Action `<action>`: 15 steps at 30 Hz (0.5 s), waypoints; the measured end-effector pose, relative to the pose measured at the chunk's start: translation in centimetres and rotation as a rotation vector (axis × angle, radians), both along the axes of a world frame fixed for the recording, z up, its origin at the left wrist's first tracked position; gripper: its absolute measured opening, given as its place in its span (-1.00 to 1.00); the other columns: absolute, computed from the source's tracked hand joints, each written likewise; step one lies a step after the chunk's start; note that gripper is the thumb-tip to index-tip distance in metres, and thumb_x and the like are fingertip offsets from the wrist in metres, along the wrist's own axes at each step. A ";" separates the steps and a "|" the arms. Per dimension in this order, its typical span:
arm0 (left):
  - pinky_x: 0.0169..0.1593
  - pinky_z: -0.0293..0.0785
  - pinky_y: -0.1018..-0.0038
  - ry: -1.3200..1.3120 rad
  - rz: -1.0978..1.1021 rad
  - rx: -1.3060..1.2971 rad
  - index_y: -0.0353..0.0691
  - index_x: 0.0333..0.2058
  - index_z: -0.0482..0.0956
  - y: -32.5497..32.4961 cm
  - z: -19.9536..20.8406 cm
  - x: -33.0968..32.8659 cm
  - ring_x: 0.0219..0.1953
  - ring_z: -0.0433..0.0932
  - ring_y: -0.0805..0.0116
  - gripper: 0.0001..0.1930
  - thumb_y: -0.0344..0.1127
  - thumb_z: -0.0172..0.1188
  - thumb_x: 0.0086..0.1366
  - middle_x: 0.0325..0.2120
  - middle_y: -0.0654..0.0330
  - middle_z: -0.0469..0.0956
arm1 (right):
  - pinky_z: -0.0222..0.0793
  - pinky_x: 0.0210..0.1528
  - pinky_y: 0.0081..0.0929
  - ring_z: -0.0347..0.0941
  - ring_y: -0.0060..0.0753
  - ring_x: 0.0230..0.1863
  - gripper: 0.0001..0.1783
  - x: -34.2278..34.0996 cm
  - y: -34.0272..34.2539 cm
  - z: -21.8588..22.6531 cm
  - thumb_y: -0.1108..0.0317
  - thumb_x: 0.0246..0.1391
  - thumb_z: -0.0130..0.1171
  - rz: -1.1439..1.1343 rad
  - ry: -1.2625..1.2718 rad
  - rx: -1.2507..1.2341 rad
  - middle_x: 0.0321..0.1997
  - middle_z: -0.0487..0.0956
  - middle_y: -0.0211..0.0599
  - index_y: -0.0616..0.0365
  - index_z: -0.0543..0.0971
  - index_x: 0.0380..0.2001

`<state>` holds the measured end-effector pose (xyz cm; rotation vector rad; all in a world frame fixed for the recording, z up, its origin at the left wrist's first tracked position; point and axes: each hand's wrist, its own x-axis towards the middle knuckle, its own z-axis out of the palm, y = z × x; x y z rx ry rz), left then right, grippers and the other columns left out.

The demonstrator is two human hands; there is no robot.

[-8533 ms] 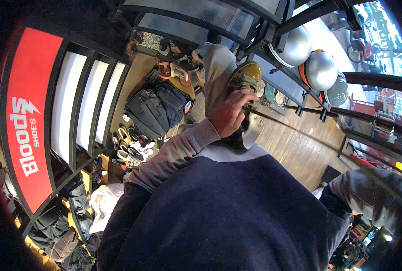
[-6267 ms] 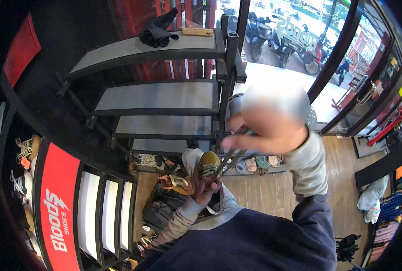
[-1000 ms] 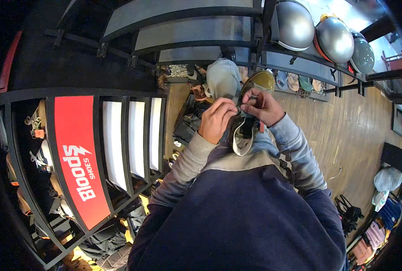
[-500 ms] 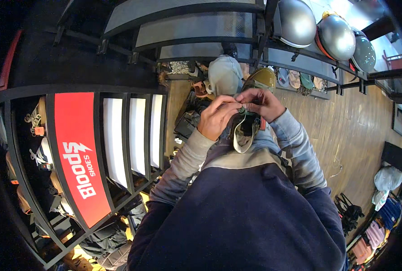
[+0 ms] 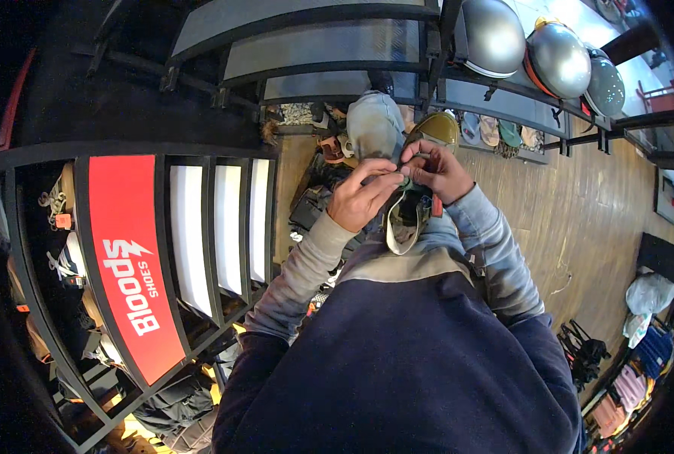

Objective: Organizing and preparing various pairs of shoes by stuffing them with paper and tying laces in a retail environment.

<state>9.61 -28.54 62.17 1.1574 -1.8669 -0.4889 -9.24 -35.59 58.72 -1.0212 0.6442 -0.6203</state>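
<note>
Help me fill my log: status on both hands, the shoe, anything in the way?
Left hand and right hand close together at the shoe, exact grip unclear. Toe pointing forward. Hands hide part of the shoe.

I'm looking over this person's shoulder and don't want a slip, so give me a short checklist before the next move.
1. Left hand at the shoe: ok, fingers bent in over its upper.
2. Right hand meeting the left: ok, their fingertips come together over the shoe.
3. Shoe direction: ok, toe away from the body, opening toward it.
4. Firm pinch: cannot tell, the fingers cover most of what they grip.
5. Shoe steady: cannot tell, it lies above the legs, but its underside is hidden.
6. Helmets out of the way: ok, on a shelf apart from both hands.
</note>
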 end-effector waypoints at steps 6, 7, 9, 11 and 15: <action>-0.31 0.49 0.46 0.051 0.098 0.190 -0.28 -0.30 0.58 -0.2 1.1 0.1 -0.37 0.58 0.31 -0.84 -0.45 0.27 0.10 -0.35 0.17 0.53 | 0.36 -0.18 -0.62 0.46 -0.58 -0.25 -0.82 1.1 1.9 1.7 0.49 0.07 0.20 -0.188 0.082 -0.328 -0.32 0.53 -0.38 0.26 0.50 -0.23; -0.35 0.47 0.48 0.054 0.131 0.275 -0.29 -0.32 0.57 -0.2 1.3 0.1 -0.40 0.57 0.31 -0.85 -0.43 0.26 0.11 -0.37 0.17 0.54 | 0.38 -0.15 -0.57 0.47 -0.51 -0.23 -0.80 1.0 2.1 2.4 0.48 0.06 0.21 -0.232 -0.001 -0.393 -0.30 0.53 -0.32 0.27 0.52 -0.22; -0.40 0.43 0.51 0.065 0.126 0.291 -0.32 -0.34 0.56 -0.5 0.6 0.2 -0.46 0.56 0.31 -0.87 -0.42 0.26 0.13 -0.38 0.16 0.54 | 0.39 -0.13 -0.45 0.49 -0.32 -0.19 -0.79 0.5 1.6 2.7 0.47 -0.03 0.27 -0.177 0.133 -0.671 -0.26 0.53 -0.20 0.25 0.58 -0.26; -0.39 0.44 0.50 0.179 0.117 0.358 -0.34 -0.35 0.54 -0.5 -0.2 0.1 -0.47 0.57 0.32 -0.87 -0.42 0.25 0.14 -0.39 0.16 0.54 | 0.40 -0.13 -0.38 0.50 -0.17 -0.20 -0.78 0.5 1.8 2.5 0.47 -0.11 0.30 -0.201 0.276 -0.672 -0.26 0.53 -0.14 0.22 0.62 -0.30; -0.36 0.46 0.57 0.519 0.033 0.486 -0.41 -0.34 0.53 -0.4 -2.2 0.0 -0.42 0.57 0.46 -0.90 -0.48 0.22 0.21 -0.37 0.20 0.54 | 0.40 -0.14 -0.36 0.51 -0.11 -0.20 -0.85 0.6 1.7 2.7 0.49 -0.11 0.27 -0.217 0.356 -0.685 -0.26 0.54 -0.15 0.24 0.58 -0.39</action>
